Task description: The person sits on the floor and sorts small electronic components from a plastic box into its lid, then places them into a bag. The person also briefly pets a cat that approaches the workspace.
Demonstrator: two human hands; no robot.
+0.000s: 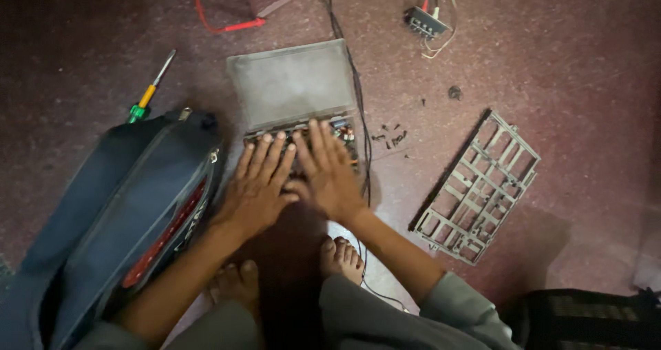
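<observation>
Both of your hands are down flat on the opened device (296, 98), the grey box sitting on the floor straight ahead of your bare feet. Your left hand (256, 188) lies with its fingers spread across the exposed circuit board (342, 131) along the device's near edge; your right hand (329, 178) rests just beside it, fingers splayed too, thumbs nearly meeting. Neither hand is pinching anything; they look pressed on top, likely to steady the box or feel along the board.

Right of the device, a cluster of small dark screws (392, 137) sits near its corner, probably set there within easy reach. Farther right lies a grey plastic grille (476, 187), flat and well apart, seemingly parked out of the way. Left of the device, a screwdriver (150, 88) with a yellow and green handle lies on the floor, and the dark tool bag (124, 219) gapes open against your left forearm. Black cables (354, 81) run along the device's right side, past a small connector block (425, 23) beyond it.
</observation>
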